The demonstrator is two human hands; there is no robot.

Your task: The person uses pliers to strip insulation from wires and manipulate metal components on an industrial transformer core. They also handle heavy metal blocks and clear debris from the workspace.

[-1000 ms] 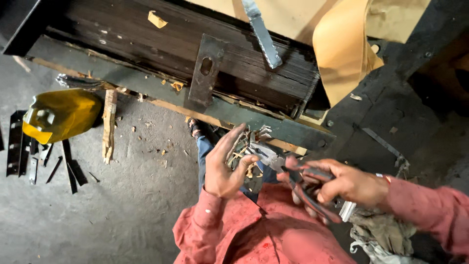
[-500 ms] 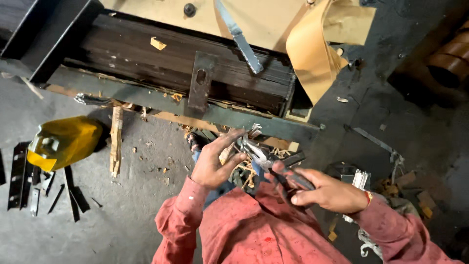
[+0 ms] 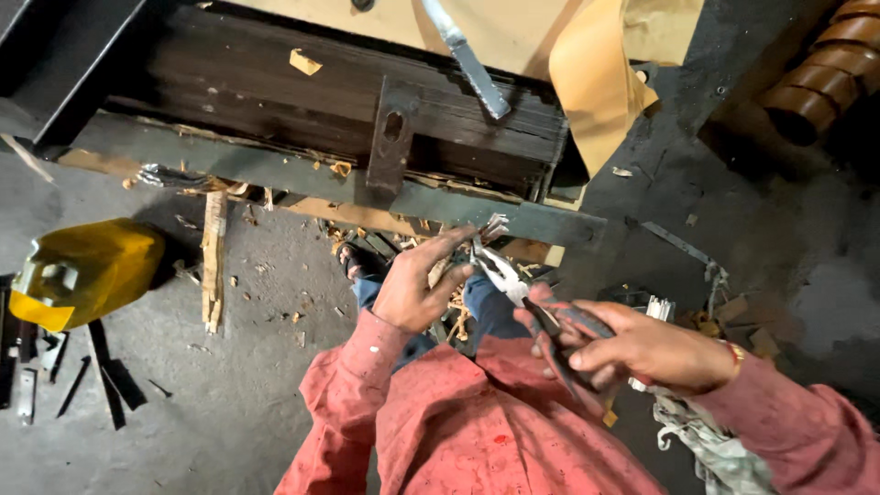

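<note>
L hand [image 3: 417,289]: raised over the lap, fingers half curled, thumb and forefinger pinched on a small pale strip bundle [image 3: 493,226]; grip looks light, at fingertips only.
R hand [image 3: 642,348]: wrapped round the pliers' handles, fingers closed firm on them, palm up-ish.
Pliers [image 3: 513,284]: metal head, dark grips; long axis runs diagonal, from R hand at lower right up-left toward the bundle. Nose sits at or just beside the strips; jaws look near closed, can't tell if they bite anything.
Key relation: bundle lies just above L fingertips and up-left of R hand; L hand touching it, R hand reaches it only via the tool, so L is nearer.
Bundle axis: short ends fan up and right; too small to tell more.
Dark laminated block [image 3: 312,101]: lies across the top of view, beyond the hands, w/ a slotted metal plate [image 3: 392,137] upright on its front.
Grey metal bar [image 3: 467,60]: rests tilted on top of the block.
Yellow can [image 3: 82,270]: on floor at far left, well apart from hands; opening capped, contents hidden.
Floor bits: wood chips [image 3: 275,302] near the knees, dark metal strips [image 3: 101,376] by the can.
Tan sheet [image 3: 596,73]: drapes over block's right end.
</note>
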